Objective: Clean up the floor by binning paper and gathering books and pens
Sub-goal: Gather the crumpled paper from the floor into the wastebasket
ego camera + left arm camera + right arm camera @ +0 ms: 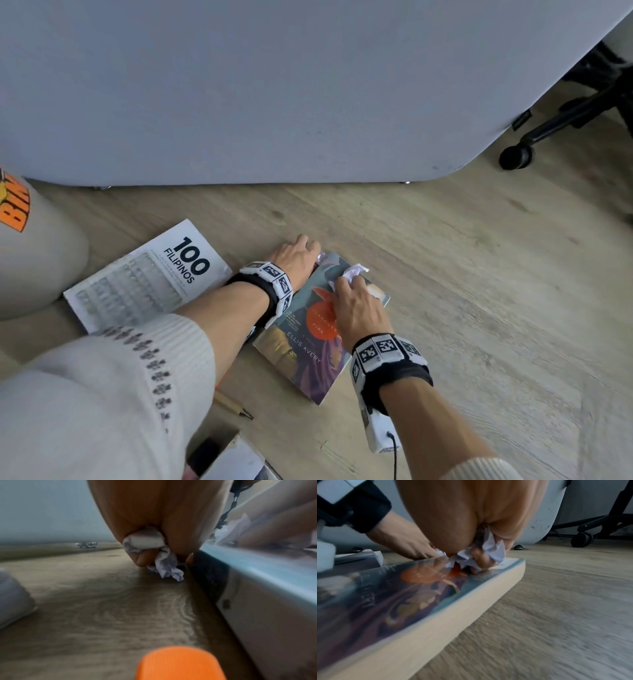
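Note:
A paperback novel (308, 346) with an orange disc on its cover lies on the wooden floor. My right hand (356, 301) rests on its far end and grips a crumpled white paper ball (493, 550). My left hand (294, 255) sits on the floor at the novel's far left corner, its fingers curled round another crumpled paper (163, 562). A white book (147, 281) titled "100 Filipinos" lies to the left. A pen (233, 407) lies near my left sleeve. A further paper ball (87, 544) sits on the floor by the grey panel.
A grey fabric panel (274, 85) stands along the far side of the floor. An office chair base with castors (517, 156) is at the right. A pale bin (30, 253) with an orange label stands at the left. Something orange (178, 664) is close under my left wrist.

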`<control>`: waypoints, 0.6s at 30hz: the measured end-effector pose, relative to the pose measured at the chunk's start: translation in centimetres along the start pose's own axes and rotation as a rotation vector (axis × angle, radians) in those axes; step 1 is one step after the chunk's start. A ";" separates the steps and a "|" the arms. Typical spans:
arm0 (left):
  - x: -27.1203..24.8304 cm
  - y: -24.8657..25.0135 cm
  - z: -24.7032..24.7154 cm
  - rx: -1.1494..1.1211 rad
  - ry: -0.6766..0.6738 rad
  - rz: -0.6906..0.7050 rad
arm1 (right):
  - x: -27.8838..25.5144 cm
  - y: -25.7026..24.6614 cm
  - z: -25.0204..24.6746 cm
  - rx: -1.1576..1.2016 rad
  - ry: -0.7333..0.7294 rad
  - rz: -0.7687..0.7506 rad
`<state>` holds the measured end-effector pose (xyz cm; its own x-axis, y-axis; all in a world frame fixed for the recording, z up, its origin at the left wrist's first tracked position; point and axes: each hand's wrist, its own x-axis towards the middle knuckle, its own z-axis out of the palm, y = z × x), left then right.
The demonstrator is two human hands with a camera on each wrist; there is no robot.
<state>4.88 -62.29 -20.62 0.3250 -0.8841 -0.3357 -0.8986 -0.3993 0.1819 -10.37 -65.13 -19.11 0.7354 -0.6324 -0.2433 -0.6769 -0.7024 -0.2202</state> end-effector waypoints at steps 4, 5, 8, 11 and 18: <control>-0.7 -0.3 0.0 -0.025 -0.032 -0.005 | -0.8 0.6 0.0 0.078 -0.071 0.025; -1.0 -0.4 -0.2 -0.042 -0.039 -0.024 | -1.5 0.7 -0.3 0.104 -0.072 0.048; -2.7 -1.3 -0.6 -0.117 -0.024 -0.087 | -4.0 1.1 -1.4 0.154 -0.102 0.079; -5.5 -2.5 -1.0 -0.172 0.048 -0.138 | -6.2 1.7 -3.2 0.165 -0.060 0.014; -15.1 -5.1 -3.7 -0.323 0.096 -0.144 | -9.9 -0.2 -8.9 0.134 0.159 -0.076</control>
<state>5.63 -47.79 -13.01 0.4812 -0.8260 -0.2935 -0.7072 -0.5636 0.4269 -17.24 -61.64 -8.21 0.7728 -0.6306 -0.0720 -0.6101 -0.7068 -0.3582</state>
